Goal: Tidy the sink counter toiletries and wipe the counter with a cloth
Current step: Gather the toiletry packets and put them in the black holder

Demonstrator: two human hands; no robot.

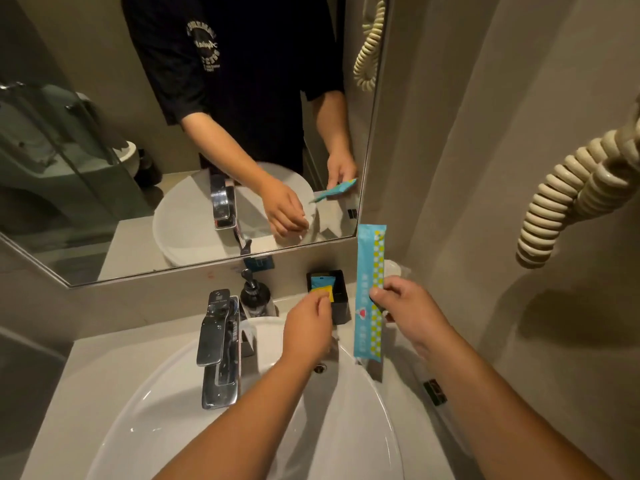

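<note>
1. The black box [337,299] stands on the tabletop [114,362] at the back wall, just below the mirror [138,168]; it serves as the reference point for all positions below.
2. The left hand [306,327] reaches to the front left edge of the box. Its fingertips pinch a small yellow packet [327,292] at the box opening.
3. A small blue packet [318,282] sits inside the box, just behind the yellow packet.
4. The right hand [407,310] is to the right of the box, raised above the tabletop. Thumb and fingers grip a long blue packet [369,292] near its middle; the packet is held upright, its top edge higher than the box and its lower end hanging over the sink rim.
5. A dark pump bottle [254,294] stands to the left of the box against the back wall.
6. A chrome tap [218,344] stands further left of the box, beyond the bottle, at the sink edge.
7. The white sink [346,427] lies in front of the box, with both forearms crossing above it.
8. A clear plastic item [396,266] lies to the right of the box, partly hidden behind the long packet; its nature cannot be determined.
9. A cream coiled cord [571,192] hangs on the side wall, well to the right of the box.
</note>
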